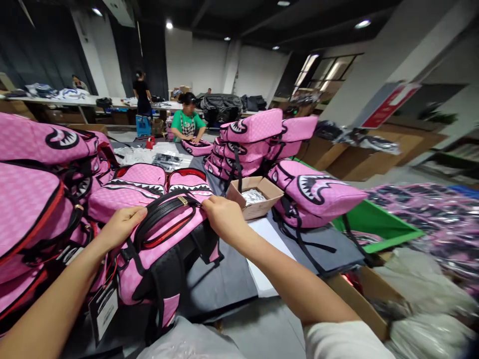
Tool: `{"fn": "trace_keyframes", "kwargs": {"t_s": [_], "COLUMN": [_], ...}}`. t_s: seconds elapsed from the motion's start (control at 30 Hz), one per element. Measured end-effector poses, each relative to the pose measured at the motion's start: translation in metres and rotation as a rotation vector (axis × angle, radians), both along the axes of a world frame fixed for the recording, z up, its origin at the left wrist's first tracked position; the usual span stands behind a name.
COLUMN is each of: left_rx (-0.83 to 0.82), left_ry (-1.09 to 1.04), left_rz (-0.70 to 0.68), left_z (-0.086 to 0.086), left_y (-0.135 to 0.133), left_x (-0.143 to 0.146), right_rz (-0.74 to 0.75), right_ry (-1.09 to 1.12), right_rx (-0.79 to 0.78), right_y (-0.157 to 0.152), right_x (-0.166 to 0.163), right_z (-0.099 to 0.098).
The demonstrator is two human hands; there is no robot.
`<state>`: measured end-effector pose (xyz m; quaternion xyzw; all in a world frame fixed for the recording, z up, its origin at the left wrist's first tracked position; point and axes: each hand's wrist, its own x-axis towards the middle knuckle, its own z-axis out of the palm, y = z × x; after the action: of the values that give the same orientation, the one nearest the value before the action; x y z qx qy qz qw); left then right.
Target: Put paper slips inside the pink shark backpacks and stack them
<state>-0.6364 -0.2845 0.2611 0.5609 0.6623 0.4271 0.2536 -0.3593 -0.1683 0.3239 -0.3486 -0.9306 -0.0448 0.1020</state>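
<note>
A pink checkered backpack [164,249] with black straps and red trim lies on the grey table [224,274] in front of me, top toward me. My left hand [121,224] is closed on its left upper corner by the black handle. My right hand [222,217] grips its right upper edge, fingers curled over the fabric. A white hang tag [105,311] dangles from the bag's left side.
Piles of matching pink shark-mouth backpacks [33,199] stand at left, behind [250,144] and right [318,192]. A small open cardboard box [256,197] sits beyond my right hand. A person in a green shirt [187,124] works across the table. Cardboard boxes with plastic bags [374,294] lie at lower right.
</note>
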Motion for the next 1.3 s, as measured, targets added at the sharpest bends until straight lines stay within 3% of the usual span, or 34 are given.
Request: {"fn": "trace_keyframes", "kwargs": {"t_s": [0.13, 0.23, 0.37, 0.47, 0.6, 0.7, 0.87, 0.97, 1.07, 1.17, 1.23, 1.3], "left_rx": [0.022, 0.012, 0.036, 0.053, 0.072, 0.128, 0.293, 0.32, 0.311, 0.387, 0.48, 0.536], "left_ry": [-0.065, -0.116, -0.169, -0.313, -0.392, -0.367, -0.518, -0.542, -0.489, -0.316, -0.119, 0.081], "left_rz": [0.111, 0.178, 0.228, 0.198, 0.025, -0.097, 0.119, 0.124, 0.072, 0.186, 0.213, 0.108], "left_z": [-0.014, -0.027, -0.032, -0.024, -0.019, -0.03, -0.048, -0.052, -0.056, -0.053, -0.044, -0.027], "left_y": [0.0, -0.001, -0.002, -0.005, -0.026, -0.044, -0.048, -0.049, -0.052, -0.055, -0.056, -0.056], "left_x": [-0.012, -0.017, -0.003, 0.011, 0.02, 0.028, 0.058, 0.072, 0.082, 0.093, 0.097, 0.098], "right_rz": [0.128, 0.195, 0.274, 0.363, 0.235, 0.179, 0.266, 0.262, 0.257, 0.257, 0.241, 0.212], "right_ry": [-0.166, -0.162, -0.131, -0.086, -0.007, 0.074, 0.067, -0.019, 0.03, 0.139, 0.193, 0.249], "right_rx": [0.184, 0.207, 0.045, -0.043, -0.139, -0.244, -0.282, -0.215, -0.259, -0.344, -0.359, -0.371], "right_y": [-0.008, -0.039, -0.084, -0.093, -0.084, -0.085, -0.099, -0.098, -0.091, -0.083, -0.08, -0.079], "right_x": [-0.01, -0.01, -0.018, -0.023, -0.007, 0.007, -0.002, -0.001, 0.011, 0.017, 0.016, 0.014], "right_z": [0.027, 0.037, 0.024, 0.012, 0.01, 0.008, -0.002, 0.006, 0.015, 0.012, 0.004, -0.002]}}
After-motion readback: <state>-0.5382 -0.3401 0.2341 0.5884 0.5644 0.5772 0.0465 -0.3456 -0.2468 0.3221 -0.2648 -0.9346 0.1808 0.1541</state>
